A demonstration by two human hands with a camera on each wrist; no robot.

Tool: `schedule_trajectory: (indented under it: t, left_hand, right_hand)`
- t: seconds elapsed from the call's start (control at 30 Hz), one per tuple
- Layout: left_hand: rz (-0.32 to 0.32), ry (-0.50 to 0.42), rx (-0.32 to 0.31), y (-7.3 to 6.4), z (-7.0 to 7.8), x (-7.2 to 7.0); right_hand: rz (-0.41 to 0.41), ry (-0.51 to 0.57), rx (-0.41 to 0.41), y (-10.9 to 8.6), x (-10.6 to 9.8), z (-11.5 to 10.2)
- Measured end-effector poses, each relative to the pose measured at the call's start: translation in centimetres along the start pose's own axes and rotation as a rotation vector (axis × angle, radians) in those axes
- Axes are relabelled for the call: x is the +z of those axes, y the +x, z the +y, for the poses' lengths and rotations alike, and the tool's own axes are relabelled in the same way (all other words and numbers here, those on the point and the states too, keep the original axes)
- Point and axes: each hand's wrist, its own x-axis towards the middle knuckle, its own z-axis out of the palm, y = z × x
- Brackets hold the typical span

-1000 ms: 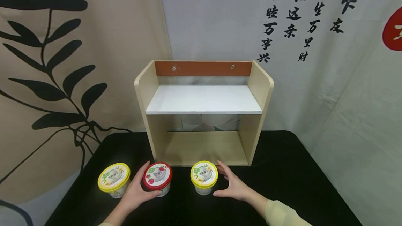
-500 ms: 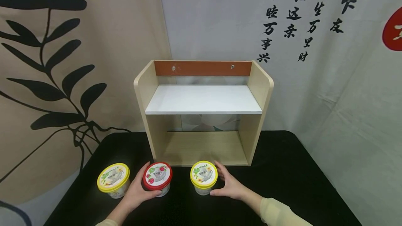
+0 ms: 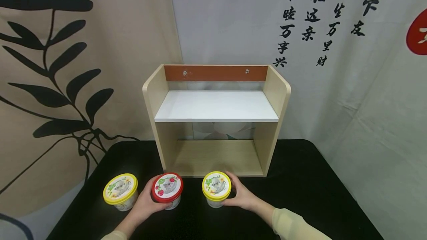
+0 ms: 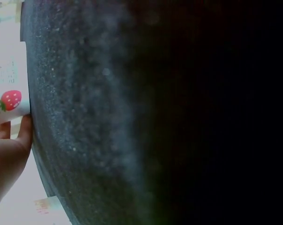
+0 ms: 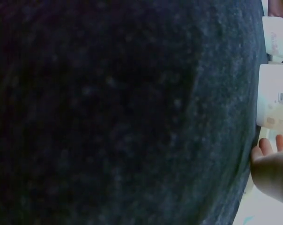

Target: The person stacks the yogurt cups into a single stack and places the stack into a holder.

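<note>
On the black table stand three small lidded tubs with fruit prints. My left hand (image 3: 146, 199) holds the red-lidded tub (image 3: 167, 187), thumb at its near side, other fingers mostly hidden behind it. In the left wrist view that tub (image 4: 9, 84) shows a strawberry print, with fingertips against its edge. The right hand (image 3: 242, 196) has thumb and fingers around the right side of a yellow-lidded tub (image 3: 217, 186). The right wrist view shows this tub (image 5: 275, 96) with a barcode and some fingers (image 5: 265, 146) slightly apart from it. Another yellow-lidded tub (image 3: 121, 189) stands left of my left hand.
Behind the tubs stands a two-tier wooden shelf (image 3: 216, 158) with a white upper board (image 3: 217, 106) and a brown back rail. The black table (image 3: 310, 195) has rounded far corners. Printed cloth (image 3: 227, 21) hangs behind it.
My right hand has moved left and closed in on the yellow-lidded tub, its thumb now at the tub's side. The left hand stays at the red-lidded tub; the tubs have not visibly moved.
</note>
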Motion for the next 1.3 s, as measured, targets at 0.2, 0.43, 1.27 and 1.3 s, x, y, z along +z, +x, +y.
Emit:
schedule_trajectory:
  t: [0.2, 0.43, 1.27, 1.3]
  left_hand:
    - [0.005, 0.007, 0.005, 0.0, 0.1, 0.1]
    - [-0.003, 0.01, 0.008, 0.2, 0.8, 0.1]
    - [-0.014, 0.029, 0.166, 1.4, 5.7, 2.2]
    - [-0.016, 0.028, 0.173, 1.5, 6.0, 2.3]
  right_hand:
    - [0.008, 0.014, 0.022, 0.1, 0.2, 0.1]
    - [0.013, 0.029, 0.029, 0.2, 0.5, 0.0]
    - [0.08, 0.02, 0.052, 0.1, 1.5, -0.6]
    - [0.081, 0.023, 0.057, 0.1, 1.4, -0.6]
